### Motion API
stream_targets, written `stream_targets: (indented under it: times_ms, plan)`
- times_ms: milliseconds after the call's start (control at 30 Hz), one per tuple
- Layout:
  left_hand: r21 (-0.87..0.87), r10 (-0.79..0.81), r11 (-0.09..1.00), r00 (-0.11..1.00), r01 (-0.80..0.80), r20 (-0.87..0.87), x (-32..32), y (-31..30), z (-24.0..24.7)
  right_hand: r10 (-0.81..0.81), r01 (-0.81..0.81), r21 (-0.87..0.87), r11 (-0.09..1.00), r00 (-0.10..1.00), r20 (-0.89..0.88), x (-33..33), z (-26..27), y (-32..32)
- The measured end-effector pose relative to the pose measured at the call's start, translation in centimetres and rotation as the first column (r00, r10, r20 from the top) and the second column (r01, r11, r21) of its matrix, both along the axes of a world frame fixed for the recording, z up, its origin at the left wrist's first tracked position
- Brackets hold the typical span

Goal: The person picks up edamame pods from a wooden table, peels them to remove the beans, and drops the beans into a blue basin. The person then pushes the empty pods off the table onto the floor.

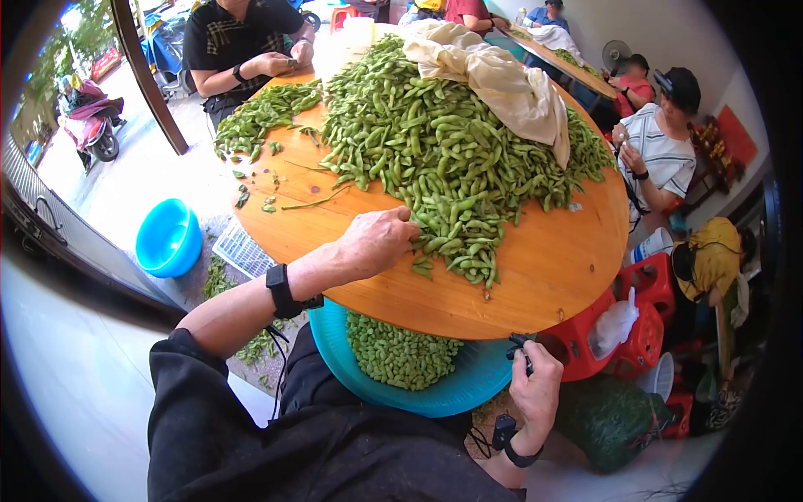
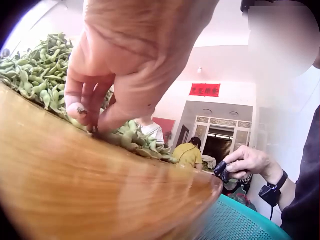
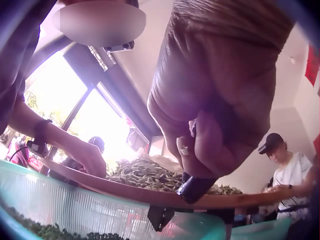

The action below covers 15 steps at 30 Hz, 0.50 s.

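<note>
left hand (image 1: 381, 241) pinches a pod (image 2: 127, 131) at pod heap (image 1: 452, 159) near edge | right hand (image 1: 535, 389) grips black cutter (image 1: 520, 347), nearer than heap | pod likely light, bendy, sturdy: pinch mid-length

The left hand (image 1: 381, 241) curls into the pod pile (image 1: 443, 159) on the round table (image 1: 552, 268), while the right hand (image 1: 535, 389) grips a black tool (image 1: 520, 347).
</note>
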<state>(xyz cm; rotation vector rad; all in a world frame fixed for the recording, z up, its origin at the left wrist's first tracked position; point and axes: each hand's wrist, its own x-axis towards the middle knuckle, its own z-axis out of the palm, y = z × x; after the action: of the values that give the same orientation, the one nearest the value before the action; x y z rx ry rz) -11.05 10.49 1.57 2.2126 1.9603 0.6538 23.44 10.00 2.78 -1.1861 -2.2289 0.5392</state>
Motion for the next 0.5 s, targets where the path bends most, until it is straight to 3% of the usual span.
stream_targets:
  times_ms: [167,233,267,300,333,400,467,500]
  plan:
    - [0.109,0.085,0.991,0.996,-0.083,-0.008,0.1,-0.3,0.4,0.011,-0.013,-0.080,0.997,1.000,-0.028,-1.4,0.6,-0.5]
    - [0.158,-0.038,0.987,0.942,-0.016,0.334,0.3,-0.9,1.3,-0.001,-0.008,-0.087,0.996,0.995,-0.102,-2.3,1.0,-0.9]
    - [0.157,-0.046,0.988,0.941,-0.008,0.336,1.0,-1.5,2.3,-0.010,0.001,-0.088,0.996,0.995,-0.100,-2.9,1.0,-0.9]
    - [-0.149,0.066,0.988,0.795,0.031,0.603,2.1,-2.7,4.2,0.003,-0.027,-0.142,0.989,0.986,-0.169,-3.5,0.9,-0.9]
    - [-0.420,0.255,0.894,0.591,0.158,0.765,3.1,-3.5,4.9,0.010,-0.058,-0.195,0.979,0.971,-0.239,-4.1,0.8,-0.9]
    - [-0.277,0.163,0.883,0.307,0.378,0.938,4.3,-4.8,2.3,-0.053,-0.158,-0.393,0.906,0.877,-0.477,-6.0,0.6,-1.2]
    - [-0.246,0.169,0.860,0.204,0.447,0.964,5.9,-5.8,1.1,-0.072,-0.271,-0.475,0.837,0.806,-0.588,-7.0,0.4,-1.4]
    - [-0.294,0.211,0.847,0.228,0.444,0.951,6.5,-6.2,1.4,-0.075,-0.312,-0.498,0.809,0.786,-0.614,-7.2,0.3,-1.7]
